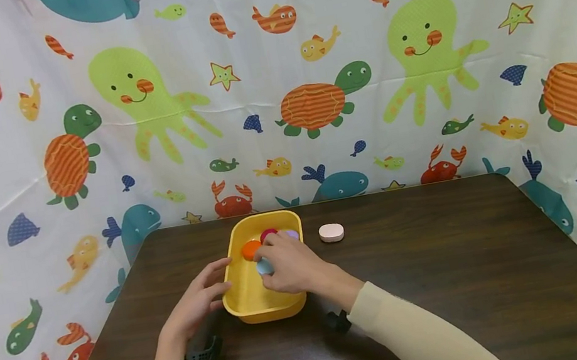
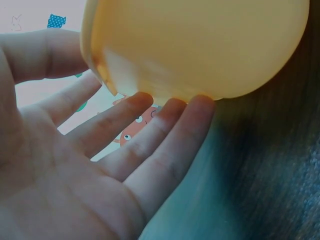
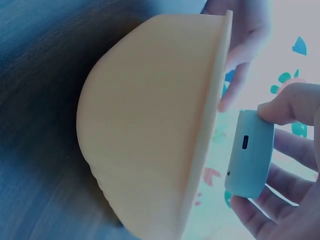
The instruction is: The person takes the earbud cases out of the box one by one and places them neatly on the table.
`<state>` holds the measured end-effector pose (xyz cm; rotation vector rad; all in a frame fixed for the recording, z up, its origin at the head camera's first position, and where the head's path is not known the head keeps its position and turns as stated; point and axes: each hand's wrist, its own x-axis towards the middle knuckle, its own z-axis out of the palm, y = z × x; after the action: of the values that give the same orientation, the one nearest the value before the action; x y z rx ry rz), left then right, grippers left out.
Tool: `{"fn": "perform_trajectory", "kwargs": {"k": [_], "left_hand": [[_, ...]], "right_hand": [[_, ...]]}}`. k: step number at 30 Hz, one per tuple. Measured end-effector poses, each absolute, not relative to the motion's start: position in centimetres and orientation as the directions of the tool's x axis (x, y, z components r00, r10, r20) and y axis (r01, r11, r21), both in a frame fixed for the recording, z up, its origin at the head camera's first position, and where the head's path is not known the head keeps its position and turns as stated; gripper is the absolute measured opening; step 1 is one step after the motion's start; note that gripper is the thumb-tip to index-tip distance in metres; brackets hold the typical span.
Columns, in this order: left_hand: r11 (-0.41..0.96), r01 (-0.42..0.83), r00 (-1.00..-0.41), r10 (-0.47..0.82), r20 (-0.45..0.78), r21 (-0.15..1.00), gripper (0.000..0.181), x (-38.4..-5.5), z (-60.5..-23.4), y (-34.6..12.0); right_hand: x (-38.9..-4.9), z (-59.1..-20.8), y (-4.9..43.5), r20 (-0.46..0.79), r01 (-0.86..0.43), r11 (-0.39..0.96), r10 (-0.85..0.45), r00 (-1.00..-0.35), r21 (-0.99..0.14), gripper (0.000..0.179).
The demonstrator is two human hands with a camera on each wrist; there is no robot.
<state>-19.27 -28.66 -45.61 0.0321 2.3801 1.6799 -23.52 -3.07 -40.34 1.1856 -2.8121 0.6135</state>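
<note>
- The right hand [image 1: 292, 263] grasps a light blue case [image 1: 265, 267], thumb at one end and fingers at the other, as the right wrist view shows.
- That case sits at the right hand's fingertips, over the inside of a yellow bin [image 1: 250, 294]; from the right wrist it appears higher than the bin's rim.
- A small dark slot [image 3: 245, 142] shows on the face of the case turned toward the right wrist camera.
- The left hand [image 1: 194, 310] is released, fingers spread and nearly straight, holding nothing between them; its fingertips touch the outside of the bin, which stands just to its right.
- Inside the bin, ahead of the right hand and slightly to its left, lies an orange piece [image 1: 251, 250].
- A dark red piece [image 1: 267, 233] and a lilac piece [image 1: 292, 234] lie in the bin's far end, just beyond the right hand and partly hidden by it.
- A pale pink case [image 1: 331, 233] lies on the dark wooden surface [image 1: 450, 255], outside the bin, ahead of the right hand and to its right.
- Black wrist gear [image 1: 203, 355] shows beneath the left wrist.
- Beyond both hands hangs a white cloth [image 1: 256, 58] printed with sea animals.
</note>
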Motion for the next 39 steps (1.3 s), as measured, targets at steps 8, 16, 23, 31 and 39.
{"fn": "perform_trajectory", "kwargs": {"k": [8, 16, 23, 31, 39], "left_hand": [[0.337, -0.114, -0.975, 0.141, -0.170, 0.935, 0.061, -18.7, -45.3, -28.3], [0.335, -0.108, -0.976, 0.142, -0.163, 0.936, 0.062, -18.3, -45.2, -28.1], [0.340, -0.122, -0.976, 0.129, -0.175, 0.933, 0.061, -17.9, -45.2, -27.8], [0.341, -0.115, -0.978, 0.127, -0.167, 0.933, 0.061, -17.5, -45.1, -27.6], [0.348, -0.137, -0.979, 0.094, -0.180, 0.928, 0.060, -17.2, -45.4, -27.6]], "right_hand": [[-22.9, -39.8, -1.6, 0.217, -0.690, 0.636, -0.661, -0.718, -0.346, 0.036], [-22.8, -39.3, -0.2, 0.232, -0.672, 0.644, -0.636, -0.736, -0.367, 0.036], [-23.0, -38.9, 1.0, 0.259, -0.665, 0.645, -0.616, -0.744, -0.377, 0.037], [-23.6, -38.5, 2.1, 0.268, -0.665, 0.659, -0.610, -0.746, -0.351, 0.036], [-24.1, -38.1, 3.1, 0.270, -0.657, 0.686, -0.600, -0.754, -0.312, 0.034]]}}
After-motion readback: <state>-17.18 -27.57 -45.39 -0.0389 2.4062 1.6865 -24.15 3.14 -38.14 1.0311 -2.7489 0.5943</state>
